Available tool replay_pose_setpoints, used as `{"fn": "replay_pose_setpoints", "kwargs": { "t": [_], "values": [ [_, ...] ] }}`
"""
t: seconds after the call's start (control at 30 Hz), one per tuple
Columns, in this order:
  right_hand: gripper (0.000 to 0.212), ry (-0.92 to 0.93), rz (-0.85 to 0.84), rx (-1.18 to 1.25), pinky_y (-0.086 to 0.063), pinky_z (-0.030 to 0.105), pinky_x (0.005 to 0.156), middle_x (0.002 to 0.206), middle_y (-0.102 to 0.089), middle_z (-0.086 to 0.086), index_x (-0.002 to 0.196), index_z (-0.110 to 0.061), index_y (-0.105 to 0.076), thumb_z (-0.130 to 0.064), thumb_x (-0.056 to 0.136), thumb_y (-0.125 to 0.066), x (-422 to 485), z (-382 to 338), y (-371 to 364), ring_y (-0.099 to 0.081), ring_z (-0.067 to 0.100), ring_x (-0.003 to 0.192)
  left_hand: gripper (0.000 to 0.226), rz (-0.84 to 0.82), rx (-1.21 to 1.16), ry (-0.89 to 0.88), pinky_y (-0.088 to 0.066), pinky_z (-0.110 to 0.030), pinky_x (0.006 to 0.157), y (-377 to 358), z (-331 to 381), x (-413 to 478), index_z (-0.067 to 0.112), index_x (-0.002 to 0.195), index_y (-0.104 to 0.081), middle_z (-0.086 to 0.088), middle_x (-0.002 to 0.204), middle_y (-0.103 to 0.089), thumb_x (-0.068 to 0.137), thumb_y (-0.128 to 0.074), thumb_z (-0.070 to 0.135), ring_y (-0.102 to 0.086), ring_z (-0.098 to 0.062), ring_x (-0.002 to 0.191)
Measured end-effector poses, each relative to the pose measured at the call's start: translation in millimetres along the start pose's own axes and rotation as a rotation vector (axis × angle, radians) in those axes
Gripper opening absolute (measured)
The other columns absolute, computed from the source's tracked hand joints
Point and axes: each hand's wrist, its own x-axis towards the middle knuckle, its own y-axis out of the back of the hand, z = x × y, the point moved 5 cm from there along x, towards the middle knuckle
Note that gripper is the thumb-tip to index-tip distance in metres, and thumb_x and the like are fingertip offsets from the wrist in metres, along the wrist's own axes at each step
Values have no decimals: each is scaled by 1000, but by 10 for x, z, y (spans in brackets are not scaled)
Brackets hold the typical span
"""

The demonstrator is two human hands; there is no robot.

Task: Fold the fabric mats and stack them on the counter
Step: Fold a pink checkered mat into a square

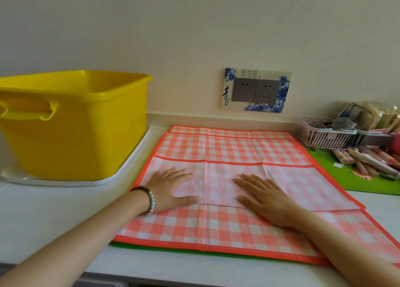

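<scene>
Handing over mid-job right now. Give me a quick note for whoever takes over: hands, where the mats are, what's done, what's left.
Left hand: open, flat on the pale folded-over flap of the checked mat.
Right hand: open, flat on the same flap.
The checked mat lies on the counter, right of the yellow tub; a green mat shows beneath its near edge.
Done: one fold laid.
Left: remaining folds, apparently the green mat too, then stacking. No folded stack in view.
</scene>
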Motion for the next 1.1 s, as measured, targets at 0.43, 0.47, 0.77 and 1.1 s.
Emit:
{"fn": "replay_pose_setpoints", "kwargs": {
  "t": [0.43, 0.47, 0.77, 1.1],
  "values": [
    [55, 13, 91, 294, -13, 27, 117, 148, -29, -22, 141, -44, -30, -59, 89, -39, -125, -38, 147, -20, -3, 137, 56, 161, 305, -294, -45, -32, 99, 70, 541, -39, 27, 138, -45, 5, 139, -50, 94, -26, 55, -51, -13, 123],
    [58, 21, 91, 329, -17, 27, 116, 147, -30, -22, 140, -45, -32, -61, 86, -42, -144, -35, 160, -24, -2, 136, 57, 203, 309, -324, -55, -33, 84, 93, 567, -41, 22, 130, -54, 4, 126, -61, 92, -23, 51, -63, -14, 108],
    [45, 25, 95, 312, -34, 15, 106, 133, -50, -24, 130, -40, -51, -50, 86, -56, -368, 201, 238, -47, -5, 122, 38, 236, 187, -150, -48, -32, 85, 192, 503, -24, 30, 120, -59, 2, 105, -68, 99, -30, 43, -62, -19, 93],
    [15, -29, 17, 379, -45, 23, 68, 91, -74, -1, 92, -36, -74, -36, 90, -58, -630, 453, 707, -52, -3, 72, 57, 39, -272, -150, -27, -11, 54, 556, 480, -8, 9, 62, -52, 11, 53, -32, 82, -49, 62, -19, -9, 55]
  ]
}}
